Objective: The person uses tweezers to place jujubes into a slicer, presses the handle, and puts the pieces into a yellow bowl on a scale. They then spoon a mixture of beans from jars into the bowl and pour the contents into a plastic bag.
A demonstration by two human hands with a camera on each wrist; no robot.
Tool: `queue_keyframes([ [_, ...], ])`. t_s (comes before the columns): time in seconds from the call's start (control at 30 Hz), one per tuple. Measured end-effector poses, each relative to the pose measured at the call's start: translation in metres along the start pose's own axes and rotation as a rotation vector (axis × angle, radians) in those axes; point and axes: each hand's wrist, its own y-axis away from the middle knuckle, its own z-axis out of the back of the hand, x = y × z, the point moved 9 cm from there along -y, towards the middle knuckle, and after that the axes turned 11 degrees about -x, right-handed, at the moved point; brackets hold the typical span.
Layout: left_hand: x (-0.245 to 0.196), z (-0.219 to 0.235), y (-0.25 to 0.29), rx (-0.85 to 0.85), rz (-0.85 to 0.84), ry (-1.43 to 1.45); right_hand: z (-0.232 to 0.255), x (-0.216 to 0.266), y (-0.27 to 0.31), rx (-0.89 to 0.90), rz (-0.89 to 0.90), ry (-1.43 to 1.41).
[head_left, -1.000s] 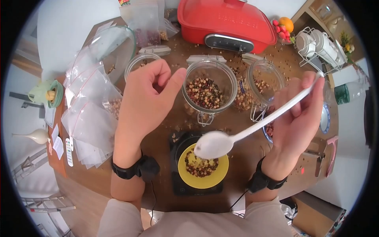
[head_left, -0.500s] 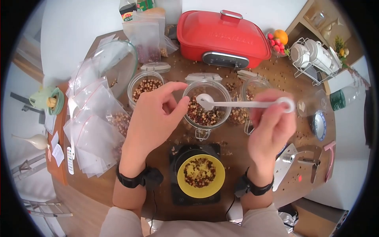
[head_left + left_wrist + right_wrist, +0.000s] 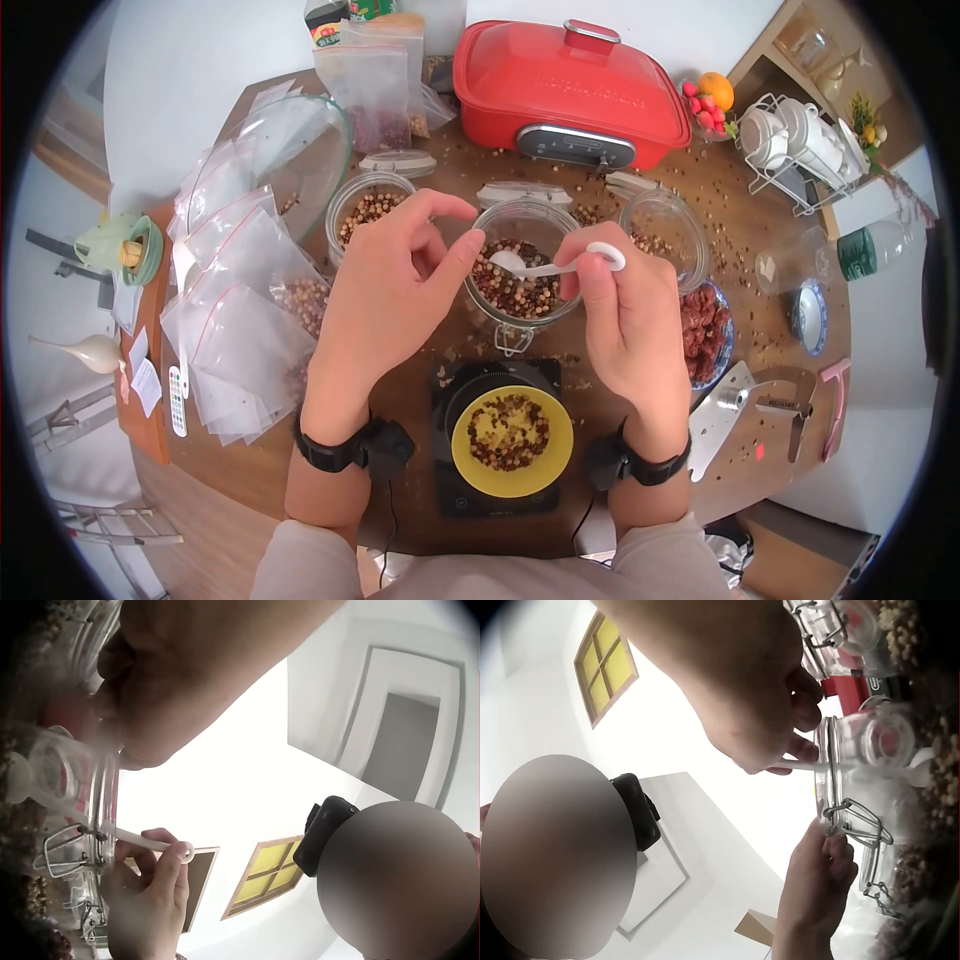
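My right hand [image 3: 632, 315] pinches the handle of a white spoon [image 3: 540, 270], whose bowl lies in the mixed beans of the middle open glass jar [image 3: 522, 215]. In the left wrist view the right hand [image 3: 154, 900] holds the spoon's ringed end. At the same jar's left rim is my left hand [image 3: 385, 290], thumb and forefinger bent and apart, with nothing between them; the right wrist view shows that hand [image 3: 814, 889] at the glass. Nearer my body, a yellow bowl [image 3: 513, 484] with beans and yellowish bits stands on a black scale [image 3: 450, 490].
Plastic bags [image 3: 235, 330] lie on the left, beside a glass lid. Two more open jars flank the middle one. Behind stands a red cooker [image 3: 570, 90]. On the right are a patterned bowl [image 3: 725, 350] of dark red pieces, scissors [image 3: 797, 408] and a cup rack; loose beans are scattered about.
The spoon and right hand have moved left from beside the jars, and the spoon's bowl has gone down into the middle jar. The left hand stays by that jar's rim.
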Motion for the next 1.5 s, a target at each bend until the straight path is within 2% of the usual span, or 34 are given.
queue_keyframes([
  [0.13,-0.001,0.0,-0.001,0.035,0.033,-0.02,0.003,-0.006,0.0,0.032,-0.167,-0.019],
  [0.23,0.001,-0.001,-0.001,0.039,0.036,-0.017,0.01,-0.014,0.002,-0.106,-0.25,-0.179],
  [0.33,0.002,-0.001,0.0,0.005,0.007,0.011,0.011,-0.018,0.002,-0.115,-0.311,-0.258],
  [0.63,0.0,0.0,0.0,0.001,0.001,0.022,0.03,-0.036,0.007,-0.417,-0.494,-0.406],
  [0.77,0.0,0.002,-0.001,-0.015,0.006,0.026,0.043,-0.046,0.009,-0.556,-0.495,-0.488],
  [0.87,-0.001,0.003,-0.002,-0.006,0.017,0.021,0.047,-0.044,0.008,-0.55,-0.45,-0.532],
  [0.97,-0.001,0.003,0.0,-0.018,0.001,0.037,0.054,-0.049,0.009,-0.62,-0.432,-0.589],
  [1.07,-0.001,0.003,0.0,-0.017,0.005,0.036,0.065,-0.05,0.011,-0.753,-0.436,-0.585],
  [1.3,-0.001,0.002,-0.001,-0.01,0.015,0.03,0.076,-0.056,0.013,-0.85,-0.416,-0.597],
  [1.4,0.0,0.002,0.0,-0.013,0.018,0.044,0.078,-0.058,0.015,-0.927,-0.481,-0.654],
  [1.5,0.0,0.003,0.0,-0.016,0.007,0.043,0.08,-0.058,0.014,-0.9,-0.479,-0.747],
])
